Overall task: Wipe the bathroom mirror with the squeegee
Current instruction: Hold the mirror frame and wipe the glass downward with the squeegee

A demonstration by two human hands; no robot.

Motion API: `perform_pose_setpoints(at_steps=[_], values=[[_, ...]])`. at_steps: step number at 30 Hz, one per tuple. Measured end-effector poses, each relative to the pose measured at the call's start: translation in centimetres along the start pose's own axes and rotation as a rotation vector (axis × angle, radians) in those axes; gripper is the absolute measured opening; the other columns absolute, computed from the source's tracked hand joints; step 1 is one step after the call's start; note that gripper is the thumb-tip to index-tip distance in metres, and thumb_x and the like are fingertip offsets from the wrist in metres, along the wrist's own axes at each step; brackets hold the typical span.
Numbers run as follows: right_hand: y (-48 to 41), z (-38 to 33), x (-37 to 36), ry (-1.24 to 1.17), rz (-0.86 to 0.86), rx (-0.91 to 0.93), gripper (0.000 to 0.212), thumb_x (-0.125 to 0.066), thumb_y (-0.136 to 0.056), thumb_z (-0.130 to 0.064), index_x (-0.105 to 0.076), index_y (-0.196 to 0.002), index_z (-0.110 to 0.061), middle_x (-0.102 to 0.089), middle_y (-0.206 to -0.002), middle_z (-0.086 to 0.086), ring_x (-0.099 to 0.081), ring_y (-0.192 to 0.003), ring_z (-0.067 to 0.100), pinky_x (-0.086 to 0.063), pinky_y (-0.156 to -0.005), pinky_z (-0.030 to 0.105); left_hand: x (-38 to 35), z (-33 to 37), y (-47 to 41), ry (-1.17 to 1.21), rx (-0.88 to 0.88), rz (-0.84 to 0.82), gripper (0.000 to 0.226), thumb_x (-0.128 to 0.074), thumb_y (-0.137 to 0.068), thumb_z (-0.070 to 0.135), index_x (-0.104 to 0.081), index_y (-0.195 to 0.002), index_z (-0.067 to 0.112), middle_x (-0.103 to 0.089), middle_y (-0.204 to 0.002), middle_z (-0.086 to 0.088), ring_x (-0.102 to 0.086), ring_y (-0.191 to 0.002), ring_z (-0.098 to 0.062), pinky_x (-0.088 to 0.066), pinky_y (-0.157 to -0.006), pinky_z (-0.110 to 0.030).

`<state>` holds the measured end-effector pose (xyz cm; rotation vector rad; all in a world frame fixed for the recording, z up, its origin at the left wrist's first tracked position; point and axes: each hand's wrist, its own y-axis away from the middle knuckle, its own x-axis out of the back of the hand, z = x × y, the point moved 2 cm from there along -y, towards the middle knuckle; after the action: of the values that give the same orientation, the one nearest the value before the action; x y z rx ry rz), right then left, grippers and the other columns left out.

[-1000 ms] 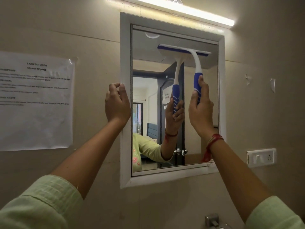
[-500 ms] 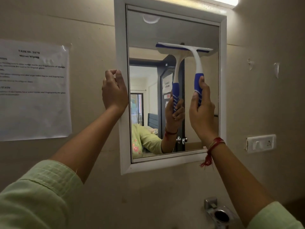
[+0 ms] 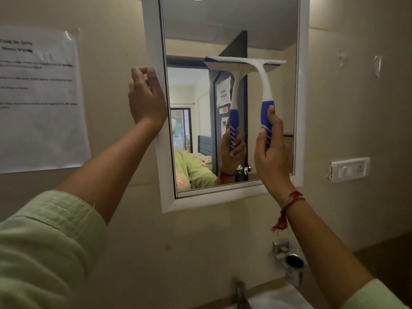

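Note:
A white-framed bathroom mirror hangs on the beige wall. My right hand grips the blue handle of a white and blue squeegee, whose blade lies flat against the glass on the right half, about mid height. My left hand rests against the mirror's left frame edge, fingers curled on it. The glass reflects the squeegee, my hand and a doorway behind me.
A printed paper sheet is taped to the wall at the left. A white switch plate sits on the wall at the right. Below the mirror are a chrome holder, a tap and the basin edge.
The squeegee has been drawn down the glass from near the top to mid height. My view has dropped, so the light is out of frame and the tap now shows.

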<state>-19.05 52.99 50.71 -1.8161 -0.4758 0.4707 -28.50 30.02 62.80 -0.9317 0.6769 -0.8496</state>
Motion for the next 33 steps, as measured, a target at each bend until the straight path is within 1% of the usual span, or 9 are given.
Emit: perform_pose_setpoints(at_steps=[3,6,9,12,17,21,25,29,33], values=[[1.2,0.1,0.3,-0.002,-0.013,0.002,0.045,-0.036,-0.1,-0.022,-0.024,-0.143,-0.026,-0.047,-0.104,-0.011,-0.052,-0.065,-0.007,-0.043,-0.055,0.004,-0.1,0.0,0.0,-0.002,0.002,0.005,0.04,-0.028,-0.1,0.036,-0.048,-0.112,0.004,-0.061,-0.105,-0.018,-0.055,-0.097,-0.029,-0.035,-0.072,-0.029],[2.3,0.4,0.4,-0.004,-0.032,-0.017,0.046,-0.036,-0.1,-0.024,-0.021,-0.143,-0.03,-0.048,-0.109,-0.008,-0.053,-0.068,-0.006,-0.045,-0.058,0.006,-0.1,0.0,0.0,-0.004,-0.001,0.01,0.04,-0.028,-0.1,0.035,-0.048,-0.112,0.004,-0.061,-0.105,-0.017,-0.056,-0.095,-0.028,-0.032,-0.069,-0.026],[3.2,0.6,0.6,-0.017,-0.033,-0.037,0.046,-0.036,-0.1,-0.025,-0.021,-0.144,-0.029,-0.046,-0.11,-0.011,-0.053,-0.073,-0.007,-0.046,-0.061,0.006,0.0,0.0,0.1,0.011,-0.003,0.003,0.041,-0.027,-0.1,0.035,-0.048,-0.111,0.003,-0.062,-0.103,-0.018,-0.056,-0.095,-0.029,-0.039,-0.074,-0.03],[4.1,0.8,0.7,-0.032,-0.04,-0.059,0.047,-0.035,-0.1,-0.028,-0.021,-0.144,-0.03,-0.047,-0.103,-0.014,-0.052,-0.07,-0.006,-0.045,-0.06,0.007,0.0,0.0,0.0,0.016,0.001,0.003,0.041,-0.027,-0.1,0.035,-0.048,-0.111,0.002,-0.062,-0.103,-0.018,-0.056,-0.095,-0.028,-0.04,-0.075,-0.03],[5.8,0.8,1.1,-0.056,-0.055,-0.08,0.048,-0.035,-0.099,-0.028,-0.021,-0.144,-0.03,-0.049,-0.108,-0.002,-0.052,-0.071,-0.008,-0.045,-0.061,0.005,-0.1,0.1,0.1,0.02,-0.011,0.0,0.04,-0.027,-0.1,0.034,-0.049,-0.113,0.003,-0.062,-0.103,-0.017,-0.052,-0.085,-0.019,-0.036,-0.069,-0.023],[7.0,0.8,1.4,-0.073,-0.083,-0.119,0.049,-0.035,-0.098,-0.028,-0.018,-0.144,-0.033,-0.055,-0.113,0.019,-0.052,-0.072,-0.008,-0.045,-0.06,0.006,-0.1,0.0,0.1,0.02,-0.006,0.006,0.04,-0.027,-0.1,0.034,-0.049,-0.112,0.003,-0.061,-0.098,-0.015,-0.047,-0.082,-0.014,-0.033,-0.067,-0.022],[8.2,0.8,1.4,-0.078,-0.079,-0.144,0.051,-0.034,-0.096,-0.033,-0.02,-0.145,-0.029,-0.053,-0.122,0.016,-0.052,-0.069,-0.007,-0.045,-0.058,0.007,-0.2,-0.2,0.0,0.042,-0.011,0.008,0.041,-0.027,-0.099,0.034,-0.049,-0.112,0.002,-0.048,-0.086,-0.002,-0.044,-0.079,-0.011,-0.034,-0.067,-0.02],[9.3,1.0,1.7,-0.067,-0.087,-0.158,0.05,-0.035,-0.096,-0.032,-0.02,-0.144,-0.03,-0.053,-0.123,0.02,-0.051,-0.069,-0.007,-0.046,-0.062,0.006,-0.3,-0.3,0.0,0.056,-0.002,-0.003,0.039,-0.027,-0.1,0.032,-0.049,-0.112,0.002,-0.047,-0.086,0.0,-0.044,-0.079,-0.01,-0.034,-0.066,-0.019],[10.6,1.2,2.1,-0.055,-0.103,-0.186,0.05,-0.038,-0.098,-0.023,-0.02,-0.145,-0.027,-0.055,-0.12,0.02,-0.053,-0.065,-0.005,-0.048,-0.06,0.009,-0.4,-0.5,0.0,0.05,-0.006,-0.004,0.039,-0.027,-0.1,0.031,-0.049,-0.111,0.001,-0.048,-0.086,-0.001,-0.045,-0.078,-0.01,-0.031,-0.06,-0.011]])
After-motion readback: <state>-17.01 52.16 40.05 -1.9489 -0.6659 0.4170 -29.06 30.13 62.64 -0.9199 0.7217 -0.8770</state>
